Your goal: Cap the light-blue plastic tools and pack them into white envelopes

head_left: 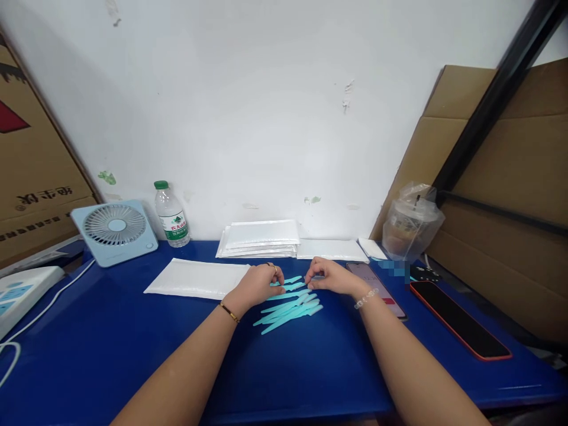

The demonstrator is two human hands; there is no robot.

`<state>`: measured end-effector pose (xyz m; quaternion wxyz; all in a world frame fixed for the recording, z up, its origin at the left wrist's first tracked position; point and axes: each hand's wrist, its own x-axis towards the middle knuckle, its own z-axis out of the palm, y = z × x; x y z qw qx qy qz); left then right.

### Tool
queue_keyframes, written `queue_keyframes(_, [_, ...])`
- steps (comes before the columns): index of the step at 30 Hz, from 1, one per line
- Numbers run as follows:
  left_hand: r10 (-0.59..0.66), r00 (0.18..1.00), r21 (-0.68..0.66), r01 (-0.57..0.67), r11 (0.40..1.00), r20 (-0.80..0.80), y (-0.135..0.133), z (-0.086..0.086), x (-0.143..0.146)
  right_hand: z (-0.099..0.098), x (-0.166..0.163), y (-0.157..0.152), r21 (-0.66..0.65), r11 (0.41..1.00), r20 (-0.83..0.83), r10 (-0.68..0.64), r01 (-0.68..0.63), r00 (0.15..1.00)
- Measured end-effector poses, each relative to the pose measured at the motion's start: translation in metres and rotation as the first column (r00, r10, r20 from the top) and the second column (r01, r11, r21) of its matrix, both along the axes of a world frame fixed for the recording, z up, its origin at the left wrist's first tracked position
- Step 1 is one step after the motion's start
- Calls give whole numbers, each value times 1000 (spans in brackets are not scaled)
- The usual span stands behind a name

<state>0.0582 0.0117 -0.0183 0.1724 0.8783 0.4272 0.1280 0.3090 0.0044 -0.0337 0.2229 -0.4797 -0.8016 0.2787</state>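
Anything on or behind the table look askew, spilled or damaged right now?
I see no spill. The nearest turquoise tools overlap at uneven angles, whereas the farther ones lie more nearly parallel. Behind the blue table, the white wall has scuffed, peeling-looking patches, so it appears worn.

Bottle label (174, 223): red "农夫山", partly turned away. Cardboard box (39, 148): dark printed characters, inverted, unclear.
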Motion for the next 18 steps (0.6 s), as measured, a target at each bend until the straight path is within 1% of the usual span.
queue_keyframes(2, [-39,999,-11,39,999,-7,-1,-1,2,0,-6,-1,0,1000,82,30,-30,996])
queue_keyframes(5, [-38,998,-37,36,999,-55,-1,-5,6,-2,-9,-1,-3,999,157,44,-44,987])
queue_keyframes(9, [-6,997,-84,0,996,-76,1,-7,4,-1,-2,1,-59,997,78,53,-48,996])
queue_keyframes(13, [82,995,-122,-89,989,-64,2,-3,-2,4,8,0,-54,998,16,-38,39,999])
queue_keyframes(15, [112,993,-103,-115,988,-42,2,0,-4,7,8,-3,-25,998,14,-66,66,998])
queue_keyframes(16, [111,993,-92,-114,989,-33,1,2,-4,9,6,-4,-10,998,18,-59,59,998])
queue_keyframes(18, [84,996,-100,-86,991,-24,-2,4,-3,10,-2,-7,-1,1000,54,2,-2,999])
